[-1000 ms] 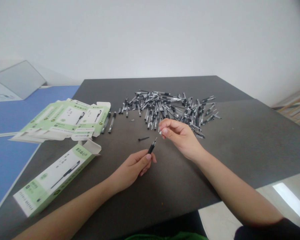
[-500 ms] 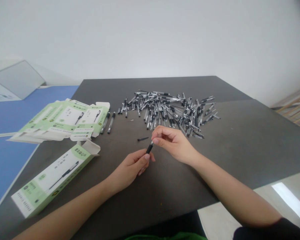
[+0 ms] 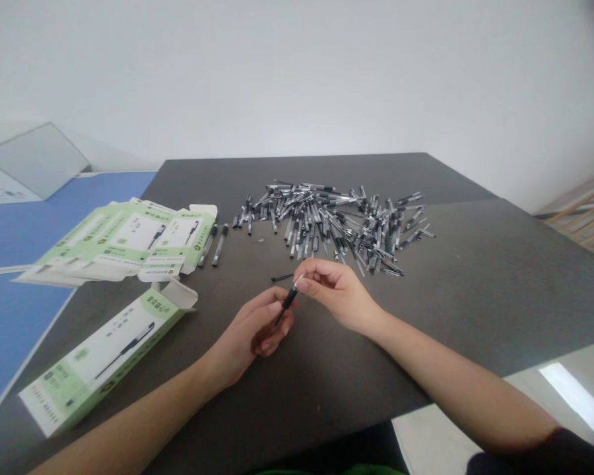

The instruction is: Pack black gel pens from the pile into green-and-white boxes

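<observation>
My left hand (image 3: 250, 323) holds a black pen (image 3: 288, 301) in its curled fingers, the pen slanting up and to the right. My right hand (image 3: 334, 293) pinches the pen's upper end between thumb and forefinger, and something small and pale shows at that tip. A thin black pen part (image 3: 282, 278) lies on the dark table (image 3: 475, 277) just above my fingers. Behind my right hand spreads a loose pile of several black-and-clear pens (image 3: 327, 224).
An open white-and-green pen carton (image 3: 106, 359) lies left of my left hand. Farther back stand flattened cartons (image 3: 129, 241), with a pair of pens (image 3: 214, 244) beside them. A blue surface (image 3: 20, 310) adjoins the table's left side.
My right hand has moved left from beside the pen and now pinches its upper end. Both hands and the pen have shifted slightly left, and the pen leans further over.
</observation>
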Action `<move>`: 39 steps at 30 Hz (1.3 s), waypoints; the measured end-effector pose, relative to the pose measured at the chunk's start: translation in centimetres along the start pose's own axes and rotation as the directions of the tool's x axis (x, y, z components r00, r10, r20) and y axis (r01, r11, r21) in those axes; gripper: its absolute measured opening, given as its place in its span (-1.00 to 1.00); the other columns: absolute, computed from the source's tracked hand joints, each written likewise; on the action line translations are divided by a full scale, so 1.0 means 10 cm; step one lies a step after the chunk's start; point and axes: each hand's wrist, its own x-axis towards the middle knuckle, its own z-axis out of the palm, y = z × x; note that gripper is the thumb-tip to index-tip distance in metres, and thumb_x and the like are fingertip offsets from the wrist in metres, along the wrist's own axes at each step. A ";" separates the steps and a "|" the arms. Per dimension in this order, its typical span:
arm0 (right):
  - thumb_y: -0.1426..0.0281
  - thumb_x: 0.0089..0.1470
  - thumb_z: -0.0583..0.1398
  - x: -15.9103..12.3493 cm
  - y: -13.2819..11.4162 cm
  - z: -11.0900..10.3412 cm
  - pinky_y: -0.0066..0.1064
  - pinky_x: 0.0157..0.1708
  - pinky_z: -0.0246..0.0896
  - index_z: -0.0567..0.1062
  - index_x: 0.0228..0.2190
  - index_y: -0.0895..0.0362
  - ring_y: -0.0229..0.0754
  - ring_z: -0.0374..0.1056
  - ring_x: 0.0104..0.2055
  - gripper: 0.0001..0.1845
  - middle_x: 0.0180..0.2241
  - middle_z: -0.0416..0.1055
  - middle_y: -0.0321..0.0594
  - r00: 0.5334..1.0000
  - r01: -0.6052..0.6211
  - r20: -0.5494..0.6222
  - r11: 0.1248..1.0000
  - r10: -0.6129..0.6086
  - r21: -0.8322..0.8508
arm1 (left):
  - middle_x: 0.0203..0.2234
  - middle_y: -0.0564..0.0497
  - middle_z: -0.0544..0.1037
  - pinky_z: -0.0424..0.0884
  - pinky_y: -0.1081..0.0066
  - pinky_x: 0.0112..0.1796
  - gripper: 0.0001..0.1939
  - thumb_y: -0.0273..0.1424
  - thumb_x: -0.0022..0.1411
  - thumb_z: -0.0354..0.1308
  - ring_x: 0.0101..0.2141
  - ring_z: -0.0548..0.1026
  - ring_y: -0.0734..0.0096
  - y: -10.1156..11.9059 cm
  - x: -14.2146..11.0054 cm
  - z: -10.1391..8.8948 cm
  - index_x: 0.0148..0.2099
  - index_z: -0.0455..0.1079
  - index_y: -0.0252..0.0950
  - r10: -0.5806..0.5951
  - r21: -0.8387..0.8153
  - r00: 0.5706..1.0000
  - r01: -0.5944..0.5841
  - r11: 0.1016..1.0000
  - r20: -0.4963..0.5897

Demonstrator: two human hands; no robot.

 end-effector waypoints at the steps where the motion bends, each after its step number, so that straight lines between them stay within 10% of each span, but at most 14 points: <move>1: 0.05 0.03 0.36 0.00 0.01 0.01 -0.42 -0.35 0.19 0.48 -0.38 0.12 -0.28 0.31 -0.42 -0.61 -0.48 0.40 -0.34 1.000 -0.008 -0.003 1.000 0.008 0.007 | -0.59 0.17 0.32 -0.12 0.54 -0.65 -0.62 -0.04 0.26 0.15 -0.69 0.01 0.67 0.00 0.00 0.00 -0.17 0.38 -0.28 -0.008 -0.024 1.000 0.008 1.000 0.002; 7: 0.00 0.02 0.34 0.00 0.03 0.01 -0.42 -0.43 0.08 0.47 -0.37 0.10 -0.29 0.18 -0.47 -0.57 -0.52 0.33 -0.36 0.999 -0.013 -0.038 0.999 0.011 -0.051 | -0.55 0.12 0.39 0.06 0.58 -0.62 -0.67 -0.15 0.19 0.31 -0.61 0.20 0.63 -0.01 0.04 0.00 -0.31 0.36 -0.31 0.060 0.065 0.980 -0.048 0.997 -0.191; 19: 0.02 0.03 0.34 -0.02 0.05 0.04 -0.43 -0.46 0.05 0.47 -0.39 0.11 -0.30 0.13 -0.49 -0.59 -0.54 0.30 -0.38 0.997 0.009 -0.083 0.999 -0.013 -0.047 | -0.52 0.11 0.46 0.12 0.61 -0.60 -0.67 -0.24 0.11 0.40 -0.60 0.26 0.65 0.02 0.05 -0.01 -0.30 0.34 -0.29 0.019 -0.056 0.983 -0.030 0.998 -0.185; 25: 0.03 0.05 0.34 -0.04 0.07 0.07 -0.41 -0.40 0.14 0.45 -0.37 0.12 -0.28 0.27 -0.47 -0.59 -0.53 0.35 -0.36 0.999 -0.020 -0.025 0.999 0.021 0.032 | -0.60 0.09 0.42 -0.02 0.56 -0.68 -0.62 -0.04 0.27 0.16 -0.68 0.16 0.61 0.00 0.03 -0.03 -0.19 0.42 -0.30 -0.173 -0.153 0.983 0.180 0.972 0.062; 32: 0.04 0.07 0.33 -0.04 0.06 0.04 -0.43 -0.47 0.01 0.49 -0.35 0.13 -0.31 0.11 -0.50 -0.61 -0.56 0.27 -0.39 0.997 -0.002 -0.077 0.999 -0.002 -0.048 | -0.55 0.10 0.44 0.15 0.57 -0.55 -0.65 -0.20 0.04 0.44 -0.57 0.26 0.63 0.00 0.05 -0.03 -0.29 0.46 -0.34 0.017 0.005 0.983 -0.017 1.000 -0.181; 39: 0.07 0.07 0.33 -0.06 0.05 0.08 -0.44 -0.42 0.14 0.46 -0.37 0.12 -0.32 0.23 -0.47 -0.62 -0.51 0.34 -0.37 0.999 0.005 -0.039 0.999 -0.004 0.034 | -0.67 0.15 0.27 0.00 0.52 -0.65 -0.58 -0.03 0.22 0.21 -0.67 0.11 0.60 0.04 -0.02 0.00 -0.20 0.53 -0.33 -0.157 -0.131 0.982 0.171 0.977 0.108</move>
